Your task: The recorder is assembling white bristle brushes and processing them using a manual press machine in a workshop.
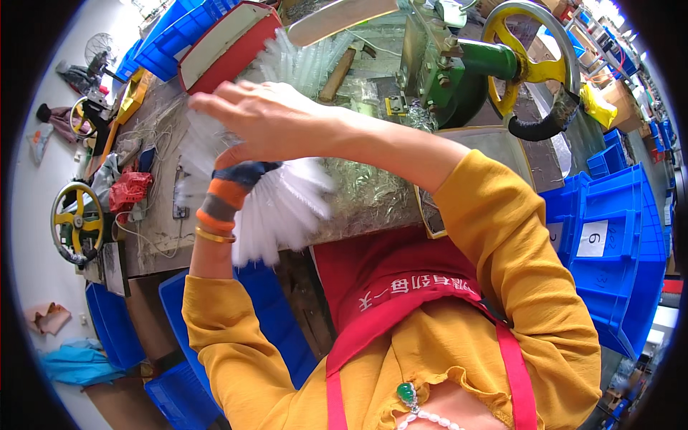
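Left hand [246,174], striped-cuffed, its fingers hidden, seems to grasp a fanned bundle of translucent plastic strips [283,209] mid-length — probably keeping them together — over the near edge of the workbench [159,228]. Right hand [264,123], blurred, fingers extended, hovers above; contact is unclear.

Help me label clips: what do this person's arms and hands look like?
Both sleeves are mustard-yellow. The left hand wears an orange, grey and navy striped glove, with a gold-coloured bangle near it; the right hand is bare.
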Tool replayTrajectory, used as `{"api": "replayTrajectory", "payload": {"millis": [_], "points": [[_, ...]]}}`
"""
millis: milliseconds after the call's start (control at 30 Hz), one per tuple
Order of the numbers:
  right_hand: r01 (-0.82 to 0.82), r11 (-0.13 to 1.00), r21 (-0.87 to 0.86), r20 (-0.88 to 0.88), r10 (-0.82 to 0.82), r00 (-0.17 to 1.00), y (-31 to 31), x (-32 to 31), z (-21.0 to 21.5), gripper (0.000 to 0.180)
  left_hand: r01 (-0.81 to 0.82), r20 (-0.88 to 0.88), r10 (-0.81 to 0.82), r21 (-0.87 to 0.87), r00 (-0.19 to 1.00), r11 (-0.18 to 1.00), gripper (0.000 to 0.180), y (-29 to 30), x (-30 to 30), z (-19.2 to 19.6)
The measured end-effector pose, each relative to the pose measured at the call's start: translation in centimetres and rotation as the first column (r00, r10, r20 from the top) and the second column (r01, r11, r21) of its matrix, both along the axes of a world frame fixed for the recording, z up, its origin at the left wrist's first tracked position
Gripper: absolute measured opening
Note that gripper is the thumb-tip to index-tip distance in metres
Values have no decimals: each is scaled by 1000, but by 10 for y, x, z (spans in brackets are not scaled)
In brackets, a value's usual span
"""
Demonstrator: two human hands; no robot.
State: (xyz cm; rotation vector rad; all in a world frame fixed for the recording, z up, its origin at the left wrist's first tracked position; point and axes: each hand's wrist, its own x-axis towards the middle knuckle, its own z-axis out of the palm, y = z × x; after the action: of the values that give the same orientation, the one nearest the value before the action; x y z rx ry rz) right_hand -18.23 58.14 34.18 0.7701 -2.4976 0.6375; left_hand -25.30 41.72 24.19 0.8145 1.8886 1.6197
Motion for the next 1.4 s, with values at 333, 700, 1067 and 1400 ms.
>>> {"api": "replayTrajectory", "payload": {"millis": [333, 700, 1067, 1400], "points": [[621, 481, -620, 782, 311, 540, 82, 47, -82, 82, -254, 485, -117, 631, 866, 733, 37, -23, 23, 2], [595, 734, -328, 629, -300, 717, 132, 145, -68, 55, -358, 541, 81, 430, 837, 829, 21, 42, 29, -53], [470, 866, 169, 189, -497, 847, 44, 76, -136, 77, -271, 390, 112, 380, 914, 884, 14, 60, 24, -57], [309, 932, -189, 24, -310, 950, 92, 112, -65, 54, -448, 612, 132, 398, 780, 801, 18, 51, 15, -54]]}}
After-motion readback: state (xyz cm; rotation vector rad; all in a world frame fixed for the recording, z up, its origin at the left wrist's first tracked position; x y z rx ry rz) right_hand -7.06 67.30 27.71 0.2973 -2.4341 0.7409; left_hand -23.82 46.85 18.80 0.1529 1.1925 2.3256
